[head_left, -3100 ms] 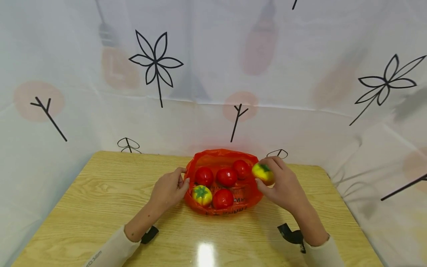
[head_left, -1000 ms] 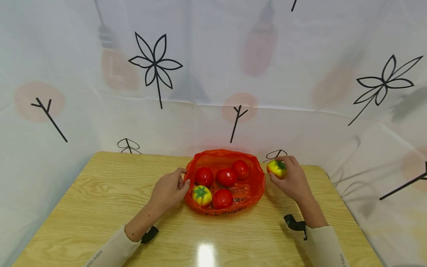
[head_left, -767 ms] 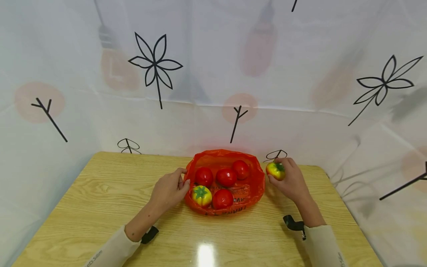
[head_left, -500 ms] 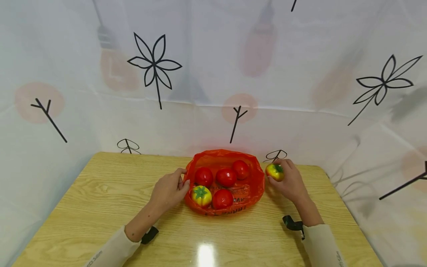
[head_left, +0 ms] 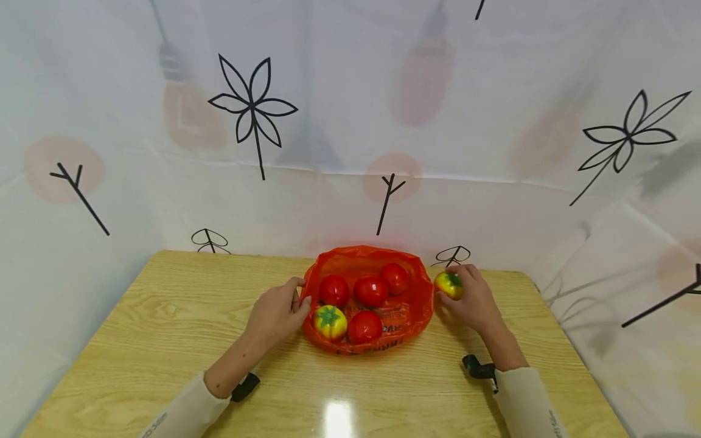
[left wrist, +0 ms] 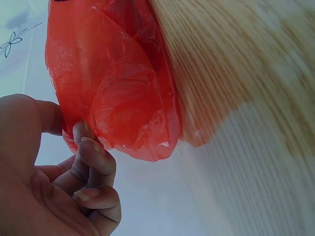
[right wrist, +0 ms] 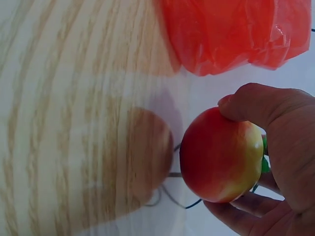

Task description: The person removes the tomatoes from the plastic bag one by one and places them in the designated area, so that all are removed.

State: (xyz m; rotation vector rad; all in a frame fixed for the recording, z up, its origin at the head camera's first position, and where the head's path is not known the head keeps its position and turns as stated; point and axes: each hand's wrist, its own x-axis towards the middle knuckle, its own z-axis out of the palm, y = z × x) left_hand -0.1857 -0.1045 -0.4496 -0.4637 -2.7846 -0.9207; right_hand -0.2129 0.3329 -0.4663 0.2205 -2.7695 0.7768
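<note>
A red plastic bag with its mouth spread wide sits at the back middle of the table. Inside it lie several shiny red tomatoes and one turned with its yellow top and green leaves upward. My left hand pinches the bag's left rim between thumb and fingers; the left wrist view shows the bag's side beyond the curled fingers. Just right of the bag, my right hand grips a yellow-and-red tomato with a green leafy top, close over the table, its red underside facing down.
The pale wooden table ends at the back against a white curtain printed with plants and light bulbs. Black wrist straps stick out beneath both wrists. Light glares off the table's front.
My right hand has carried the tomato from the bag's right rim out to the right of it, then eased it down and slightly back left. My left hand stays at the bag's rim.
</note>
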